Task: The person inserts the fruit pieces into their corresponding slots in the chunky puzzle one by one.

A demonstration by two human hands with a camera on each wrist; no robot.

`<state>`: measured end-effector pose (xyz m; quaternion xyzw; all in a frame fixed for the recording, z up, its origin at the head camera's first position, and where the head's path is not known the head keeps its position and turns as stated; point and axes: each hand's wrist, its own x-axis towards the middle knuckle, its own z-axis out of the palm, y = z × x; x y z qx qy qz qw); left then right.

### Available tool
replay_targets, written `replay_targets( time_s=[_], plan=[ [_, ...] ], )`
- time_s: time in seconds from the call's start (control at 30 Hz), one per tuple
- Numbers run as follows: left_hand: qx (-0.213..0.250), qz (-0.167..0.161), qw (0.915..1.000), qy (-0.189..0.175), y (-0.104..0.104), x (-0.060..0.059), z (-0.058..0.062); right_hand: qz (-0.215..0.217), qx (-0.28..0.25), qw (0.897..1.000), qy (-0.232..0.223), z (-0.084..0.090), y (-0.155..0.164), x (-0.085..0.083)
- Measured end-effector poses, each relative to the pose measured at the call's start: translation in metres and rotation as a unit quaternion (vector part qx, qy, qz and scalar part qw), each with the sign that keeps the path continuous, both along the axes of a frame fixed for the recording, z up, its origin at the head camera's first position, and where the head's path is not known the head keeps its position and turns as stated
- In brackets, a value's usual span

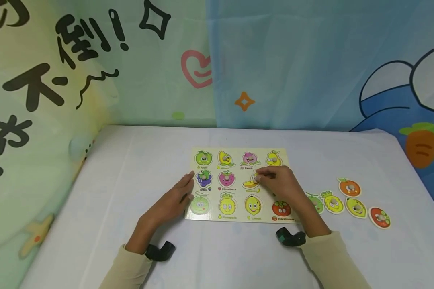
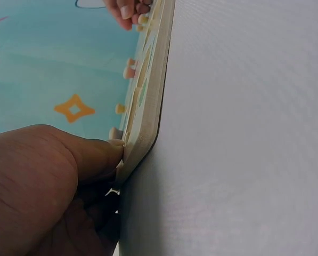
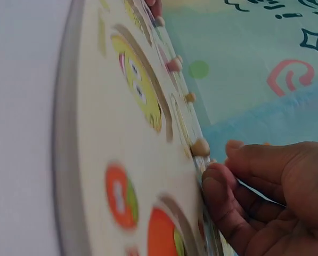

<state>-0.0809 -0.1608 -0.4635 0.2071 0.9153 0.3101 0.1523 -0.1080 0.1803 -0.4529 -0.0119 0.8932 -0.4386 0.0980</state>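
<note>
I have a fruit peg puzzle board (image 1: 238, 216) lying flat on the tabletop (image 1: 130, 168), and the step in hand is seating or lifting the banana piece (image 1: 250, 182) in the middle row. My right hand (image 1: 280, 184) lies over the right part of the board with its fingertips (image 3: 214, 178) closed in a pinch at that piece's small wooden knob; in the right wrist view the fingers are curled tight against the board face, though I cannot tell whether the piece is fully down in its recess. My left hand (image 1: 173, 200) rests with straight, relaxed fingers along the board's left edge, the thumb (image 2: 95, 154) pressing the rim near the corner to steady it; it holds nothing.

Just ahead of my right fingers sit the top-row pieces, and beside my left fingertips is the grape piece (image 1: 204, 177). In the bottom row near my wrists I see printed outlines only, without knobs. To the right of my right hand, off the board, five loose pieces (image 1: 349, 202) lie on the tabletop, near one another and well apart from the banana.

I judge the work partly done. The next move calls for a small, level motion of the pinch, keeping the piece aligned with its cutout, while my left hand holds the board from sliding.
</note>
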Motion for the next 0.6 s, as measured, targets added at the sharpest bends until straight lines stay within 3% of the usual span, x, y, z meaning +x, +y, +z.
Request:
replay_targets(
  time_s=[0.37, 0.6],
  plan=[
    [0.003, 0.004, 1.0, 0.004, 0.0, 0.001, -0.001, -0.059, -0.027, 0.997, 0.04, 0.009, 0.033, 0.006],
    [-0.001, 0.003, 1.0, 0.003, 0.001, 0.001, -0.002, -0.093, 0.002, 0.994, 0.057, 0.008, 0.056, 0.013]
  ],
)
